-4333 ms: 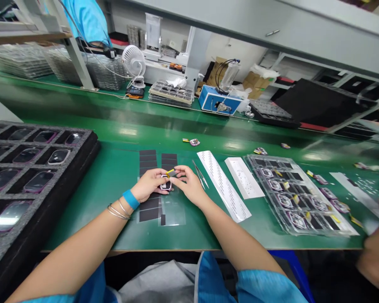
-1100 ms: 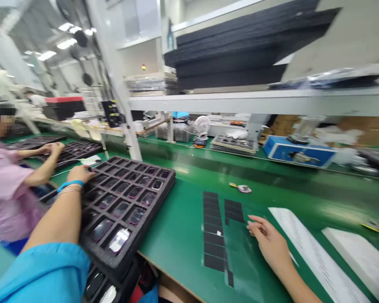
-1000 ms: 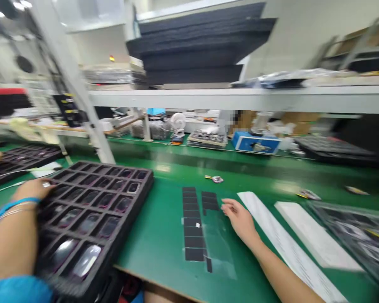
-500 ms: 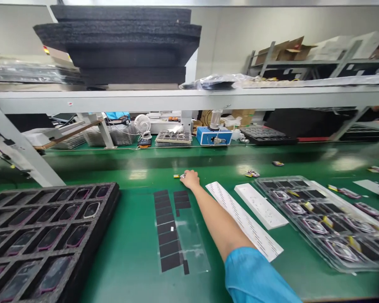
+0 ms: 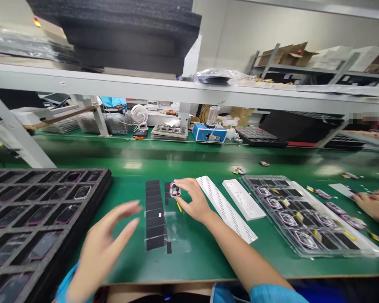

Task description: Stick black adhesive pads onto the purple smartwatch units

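My right hand (image 5: 192, 201) grips a small pink-rimmed device (image 5: 174, 190) with a thin yellow tab hanging from it. The device is held just above the edge of a clear film sheet carrying rows of black pads (image 5: 154, 214). My left hand (image 5: 109, 240) hangs open and blurred over the near table edge, holding nothing, between the film sheet and a black foam tray (image 5: 97, 185). Dark-screened devices with pink rims sit in the tray's pockets.
White printed strips (image 5: 224, 208) lie right of my right hand. Beyond them, a clear plastic tray (image 5: 331, 240) holds several devices. A co-worker's hands (image 5: 372, 206) work at the far right. A shelf (image 5: 189, 90) with foam sheets runs above the green table.
My right hand has come back from the table's far side with the small device, which no longer lies there. My left hand has come into view, and the view has tilted slightly.
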A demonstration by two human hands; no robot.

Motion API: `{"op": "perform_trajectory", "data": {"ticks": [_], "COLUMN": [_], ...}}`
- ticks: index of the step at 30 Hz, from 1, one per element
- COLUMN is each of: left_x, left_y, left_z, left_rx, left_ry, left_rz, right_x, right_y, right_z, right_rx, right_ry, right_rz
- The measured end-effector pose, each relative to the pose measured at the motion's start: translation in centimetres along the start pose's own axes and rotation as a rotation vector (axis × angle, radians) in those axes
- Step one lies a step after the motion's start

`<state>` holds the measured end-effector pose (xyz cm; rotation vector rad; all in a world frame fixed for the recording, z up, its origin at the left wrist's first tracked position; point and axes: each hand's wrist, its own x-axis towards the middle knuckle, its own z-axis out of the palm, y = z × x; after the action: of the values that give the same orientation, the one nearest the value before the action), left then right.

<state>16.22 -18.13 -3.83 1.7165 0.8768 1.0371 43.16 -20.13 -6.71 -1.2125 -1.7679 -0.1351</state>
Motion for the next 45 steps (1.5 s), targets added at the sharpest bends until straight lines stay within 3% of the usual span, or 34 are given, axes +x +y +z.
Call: {"op": "perform_trajectory", "data": {"ticks": [2, 4, 7, 12, 19, 28, 45], "left_x": [3.7, 7.0, 9.4, 9.0, 8.6, 8.9, 8.8], "left_y": [0.1, -0.3, -2.0, -5.0, -4.9, -5.7, -5.7], "left_z": [3.2, 5.9, 8.3, 8.9, 9.1, 8.9, 9.0], "left_rx": [-0.148, -0.375, -0.614, -0.754, -0.793, -0.741, -0.677], "left_ry": [-0.186, -0.471, -0.653, -0.499, -0.446, -0.501, -0.494], "left_rz": [-0.115, -0.206, -0.294, -0.447, -0.458, -0.296, -0.263], "right_x": [-0.8, -1.3, -1.7, -1.8, -2.0, -2.3, -2.4], "right_y": [-1.1, -1.5, -1.3, -0.7, -0.5, -1.1, -0.9], "right_z": [0.1, 0.3, 0.4, 0.1, 1.1, 1.2, 1.4], "right_rx": [0.105, 0.188, 0.234, 0.225, 0.270, 0.227, 0.198], "right_ry": [0.051, 0.070, 0.041, -0.065, -0.014, 0.001, 0.016], "right_rz": [0.033, 0.079, 0.160, 0.269, 0.429, 0.311, 0.273]}}
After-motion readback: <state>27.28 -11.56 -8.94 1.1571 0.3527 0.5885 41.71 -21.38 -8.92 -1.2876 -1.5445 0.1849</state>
